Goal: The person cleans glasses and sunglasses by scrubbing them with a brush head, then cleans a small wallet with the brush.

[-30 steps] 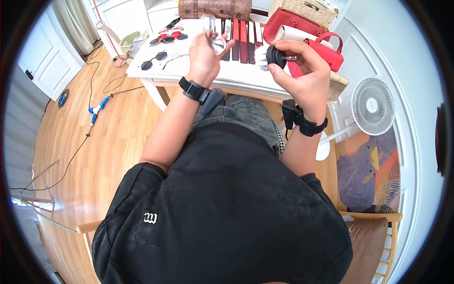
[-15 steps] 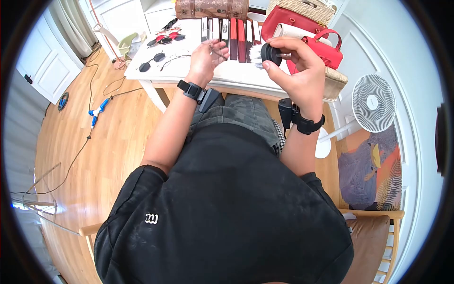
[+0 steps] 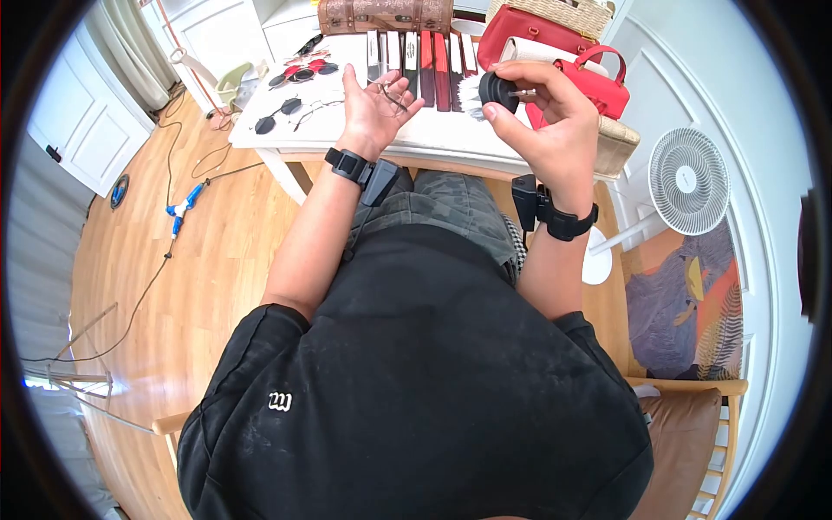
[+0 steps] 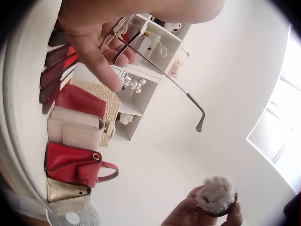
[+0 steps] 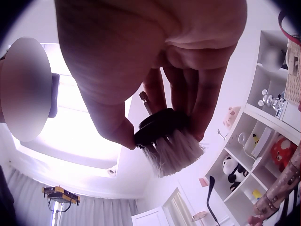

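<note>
My left hand is palm up above the white table, its thumb stretched away from the fingers. Thin-framed glasses are held among its partly curled fingers; in the left wrist view one long thin temple sticks out past the fingers. My right hand pinches the black base of a round brush between thumb and fingers, to the right of the left hand. White bristles and a short metal shaft show in the right wrist view.
Several sunglasses lie on the table's left. A row of dark and red cases stands behind my hands, with a brown trunk beyond. Red handbags and a woven basket sit at the right, near a white fan.
My left hand has turned palm up and spread its thumb away, with the glasses lower among its fingers. The right hand still pinches the brush and has barely shifted.
</note>
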{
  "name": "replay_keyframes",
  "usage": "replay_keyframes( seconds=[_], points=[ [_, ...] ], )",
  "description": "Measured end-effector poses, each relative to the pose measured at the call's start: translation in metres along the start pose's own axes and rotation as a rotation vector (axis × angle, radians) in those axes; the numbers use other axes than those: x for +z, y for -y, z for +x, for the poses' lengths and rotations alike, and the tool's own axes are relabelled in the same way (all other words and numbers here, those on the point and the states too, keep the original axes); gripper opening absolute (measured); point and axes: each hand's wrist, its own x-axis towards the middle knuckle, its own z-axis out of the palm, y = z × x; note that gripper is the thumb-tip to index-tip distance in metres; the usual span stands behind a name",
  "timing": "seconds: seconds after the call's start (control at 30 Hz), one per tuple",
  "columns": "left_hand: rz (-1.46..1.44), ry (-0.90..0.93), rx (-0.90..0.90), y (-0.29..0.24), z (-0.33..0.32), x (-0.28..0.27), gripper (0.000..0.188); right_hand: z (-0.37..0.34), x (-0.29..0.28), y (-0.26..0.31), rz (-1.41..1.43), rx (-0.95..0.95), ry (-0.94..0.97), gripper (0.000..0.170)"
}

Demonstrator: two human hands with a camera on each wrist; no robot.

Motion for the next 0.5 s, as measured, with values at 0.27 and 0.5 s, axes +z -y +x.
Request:
replay_keyframes(
  seconds=[0.27,0.5],
  points=[
    [-0.433,0.136,-0.183,0.002,0.018,-0.015,0.088,0.000,-0.003,0.000,0.019,0.019,-0.026,0.037],
    [-0.042,0.137,0.051,-0.014,0.000,-0.001,0.045,0.000,0.001,-0.004,0.003,-0.026,-0.001,0.037]
  ],
)
